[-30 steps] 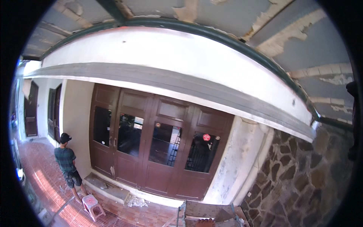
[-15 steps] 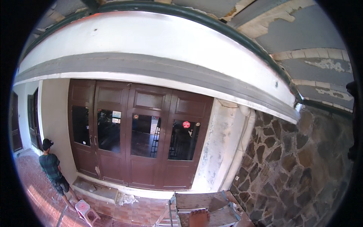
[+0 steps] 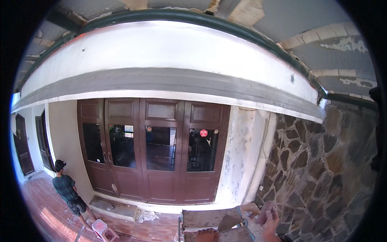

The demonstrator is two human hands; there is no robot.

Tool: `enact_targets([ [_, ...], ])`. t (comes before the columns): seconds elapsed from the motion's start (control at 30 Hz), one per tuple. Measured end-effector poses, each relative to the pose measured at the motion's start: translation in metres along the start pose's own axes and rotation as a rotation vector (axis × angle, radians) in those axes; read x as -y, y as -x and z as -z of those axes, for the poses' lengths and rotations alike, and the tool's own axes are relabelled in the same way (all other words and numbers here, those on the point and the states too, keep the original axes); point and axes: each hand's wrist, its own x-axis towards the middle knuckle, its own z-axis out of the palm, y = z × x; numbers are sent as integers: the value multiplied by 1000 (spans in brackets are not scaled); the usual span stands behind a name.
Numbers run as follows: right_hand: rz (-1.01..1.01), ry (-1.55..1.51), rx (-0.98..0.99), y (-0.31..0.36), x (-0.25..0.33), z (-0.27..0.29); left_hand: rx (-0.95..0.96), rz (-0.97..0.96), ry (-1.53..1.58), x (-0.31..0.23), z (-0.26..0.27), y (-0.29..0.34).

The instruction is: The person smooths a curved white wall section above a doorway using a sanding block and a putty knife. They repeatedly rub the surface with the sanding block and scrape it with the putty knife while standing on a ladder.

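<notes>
My right hand [image 3: 271, 226] is raised at the lower right, beside the stone wall. Its fingers are closed on a flat reddish-brown piece [image 3: 264, 213], whose exact kind I cannot make out. At the bottom edge, my left hand [image 3: 206, 235] has its fingers bent over the edge of a worn wooden plank [image 3: 238, 235]; its palm is out of sight. Between the hands, a putty knife [image 3: 229, 222] with a dark triangular blade lies on the planks. A second plank [image 3: 201, 218] runs just beyond it, and a strap or metal bracket [image 3: 246, 226] crosses at their right end.
Brown panelled doors [image 3: 161, 185] stand below a white beam [image 3: 169, 48] with a grey ledge. A rough stone wall [image 3: 310, 173] rises on the right. At the lower left, another person [image 3: 66, 189] stands by a pale plastic stool [image 3: 102, 229]. Rubble [image 3: 147, 215] lies near a step.
My right hand has come into view with the flat reddish-brown piece in it. My left hand stays on the plank, lower in the picture. The view has shifted.
</notes>
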Motion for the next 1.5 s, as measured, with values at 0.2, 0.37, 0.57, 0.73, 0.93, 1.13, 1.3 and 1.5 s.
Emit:
enact_targets([
  [0.2, -372, 153, 231, 48, -12, -9, -64, 57, -11, -8, 2, -3],
  [0.37, -451, 231, 337, 67, -41, -6, -126, 149, 87, -30, 13, -8],
  [0.57, -413, 172, 399, 61, -33, 0, -152, 249, 46, -47, 14, -16],
  [0.73, -347, 213, 552, 59, -38, 9, -186, 297, -16, -49, 5, -18],
  [0.93, -331, 137, 579, 75, -51, 26, -171, 173, -52, -40, 1, -15],
  [1.13, 247, 274, 666, 28, -14, -19, -185, 162, -60, -34, 0, -9],
  [1.3, 940, 324, 526, -90, 88, -145, -142, 106, -91, -19, -5, -2],
  [1.5, 1419, 310, 363, -192, 224, -335, -203, 31, -112, 9, -31, 0],
])
